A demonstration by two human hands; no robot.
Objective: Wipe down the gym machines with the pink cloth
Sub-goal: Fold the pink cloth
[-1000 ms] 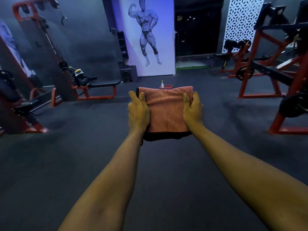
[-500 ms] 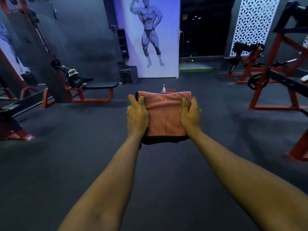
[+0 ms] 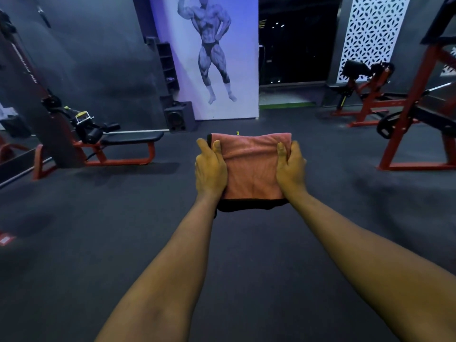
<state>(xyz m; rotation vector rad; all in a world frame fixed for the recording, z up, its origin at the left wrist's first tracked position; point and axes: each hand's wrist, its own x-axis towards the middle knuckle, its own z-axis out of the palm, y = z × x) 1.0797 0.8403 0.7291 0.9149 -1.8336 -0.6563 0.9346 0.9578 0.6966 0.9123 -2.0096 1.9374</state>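
Holding the pink cloth (image 3: 251, 166) out at your 12 o'clock, you grip it from both sides. Your left hand (image 3: 211, 169) curls round its 9 o'clock edge and your right hand (image 3: 291, 169) round its 3 o'clock edge, thumbs lying on top. A dark layer (image 3: 246, 207) shows under its near edge. The low bench machine (image 3: 133, 138) stands at 10 o'clock and the red frame (image 3: 419, 166) at 2 o'clock, both well apart from the cloth.

Dim bluish light, brightest at rear mural (image 3: 217, 58); wide-angle bending at edges.
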